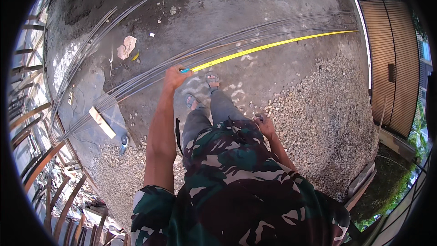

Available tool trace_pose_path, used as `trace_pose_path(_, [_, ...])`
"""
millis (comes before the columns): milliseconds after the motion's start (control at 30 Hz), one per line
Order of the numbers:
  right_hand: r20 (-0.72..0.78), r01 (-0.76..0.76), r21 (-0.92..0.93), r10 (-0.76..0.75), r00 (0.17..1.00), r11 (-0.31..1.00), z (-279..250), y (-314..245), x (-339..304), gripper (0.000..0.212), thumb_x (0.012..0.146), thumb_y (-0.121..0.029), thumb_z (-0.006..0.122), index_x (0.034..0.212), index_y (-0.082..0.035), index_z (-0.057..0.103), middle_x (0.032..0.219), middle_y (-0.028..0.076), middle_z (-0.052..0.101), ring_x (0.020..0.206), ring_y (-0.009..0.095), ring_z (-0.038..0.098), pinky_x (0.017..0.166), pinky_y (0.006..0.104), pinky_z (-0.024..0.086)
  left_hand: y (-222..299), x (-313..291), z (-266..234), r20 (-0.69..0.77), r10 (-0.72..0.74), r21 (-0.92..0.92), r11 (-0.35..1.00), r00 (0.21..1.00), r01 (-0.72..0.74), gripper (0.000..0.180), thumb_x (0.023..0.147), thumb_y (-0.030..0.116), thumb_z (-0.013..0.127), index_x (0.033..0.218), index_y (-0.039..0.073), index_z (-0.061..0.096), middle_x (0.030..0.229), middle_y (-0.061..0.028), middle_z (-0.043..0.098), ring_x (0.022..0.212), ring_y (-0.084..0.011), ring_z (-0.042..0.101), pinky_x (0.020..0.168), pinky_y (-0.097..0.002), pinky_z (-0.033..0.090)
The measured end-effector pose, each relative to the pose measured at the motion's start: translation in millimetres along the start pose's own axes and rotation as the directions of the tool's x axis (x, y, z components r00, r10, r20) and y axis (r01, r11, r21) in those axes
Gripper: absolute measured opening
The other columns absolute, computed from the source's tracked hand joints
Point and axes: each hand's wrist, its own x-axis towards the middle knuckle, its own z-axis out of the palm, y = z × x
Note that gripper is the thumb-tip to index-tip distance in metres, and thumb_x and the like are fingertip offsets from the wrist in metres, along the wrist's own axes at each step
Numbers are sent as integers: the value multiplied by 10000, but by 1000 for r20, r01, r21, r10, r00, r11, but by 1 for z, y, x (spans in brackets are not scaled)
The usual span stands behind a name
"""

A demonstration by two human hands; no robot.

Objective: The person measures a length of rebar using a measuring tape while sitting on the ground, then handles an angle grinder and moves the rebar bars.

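My left hand [175, 78] is closed round a tape measure, and a bit of its blue case [184, 70] shows at the fingers. From there the yellow blade [268, 46] runs out to the far right, close to the foot of the slatted wall. Long thin metal rods [195, 51] lie bunched on the ground just beyond the blade, and some pass beneath my left hand. Low by my right thigh, my right hand [265, 125] has curled fingers with something small and dark at them, too unclear to name.
Gravel [318, 109] spreads right and behind my sandalled feet. More rods [95, 36] curve along the left. A wooden block [102, 123] lies across rods near a blue-grey hand tool [124, 140]. Torn paper [126, 48] lies on the dirt. A slatted brown wall [387, 59] bounds the right.
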Motion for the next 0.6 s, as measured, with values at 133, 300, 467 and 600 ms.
trace_pose_path(133, [-116, 204, -270, -242, 963, 941, 18, 99, -45, 380, 889, -289, 610, 1120, 11, 588, 940, 207, 681, 815, 271, 680, 724, 361, 533, 9, 23, 9, 36, -8, -39, 999, 999, 10, 519, 625, 437, 799, 965, 51, 727, 891, -147, 714, 835, -235, 688, 759, -334, 516])
trace_pose_path(300, [-23, -393, 179, 403, 915, 902, 46, 93, -70, 287, 911, -267, 602, 1073, -31, 611, 852, 78, 645, 740, 208, 629, 626, 334, 496, -5, 33, -1, 57, -8, -51, 999, 998, 11, 520, 622, 439, 805, 959, 50, 726, 909, -145, 714, 854, -231, 686, 771, -333, 516])
trace_pose_path(467, [60, -439, 488, 473, 879, 754, 33, 110, -29, 258, 928, -222, 561, 1099, -29, 560, 875, 97, 639, 678, 219, 626, 544, 343, 507, 15, 29, -16, 43, -43, -30, 999, 998, 44, 528, 625, 441, 801, 976, 55, 720, 938, -157, 708, 889, -243, 681, 799, -335, 517])
trace_pose_path(600, [150, -382, 629, 376, 914, 677, 36, 67, 24, 313, 879, -253, 655, 1110, -71, 547, 859, 54, 616, 658, 165, 616, 478, 266, 446, -20, 18, -47, 62, -53, -41, 998, 997, 56, 545, 625, 442, 794, 1007, 61, 717, 953, -171, 704, 904, -270, 678, 820, -344, 518])
